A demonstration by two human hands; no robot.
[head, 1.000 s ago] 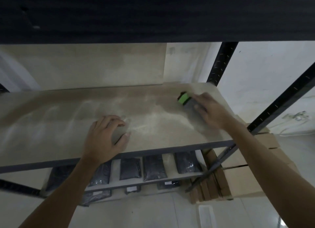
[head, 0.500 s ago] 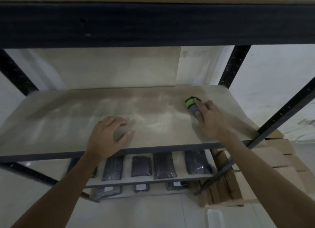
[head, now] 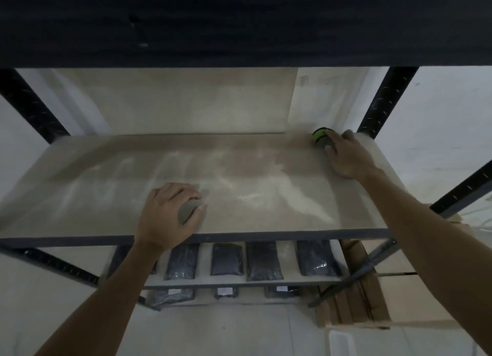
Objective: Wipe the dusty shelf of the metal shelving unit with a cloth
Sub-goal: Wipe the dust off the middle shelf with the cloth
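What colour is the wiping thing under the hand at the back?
Grey with a bright green edge; the cloth shows in the head view.

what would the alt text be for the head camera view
A person's right hand presses a grey-and-green cloth into the far right corner of a dusty shelf, while the left hand rests near its front edge. Dark packets lie on the shelf below.
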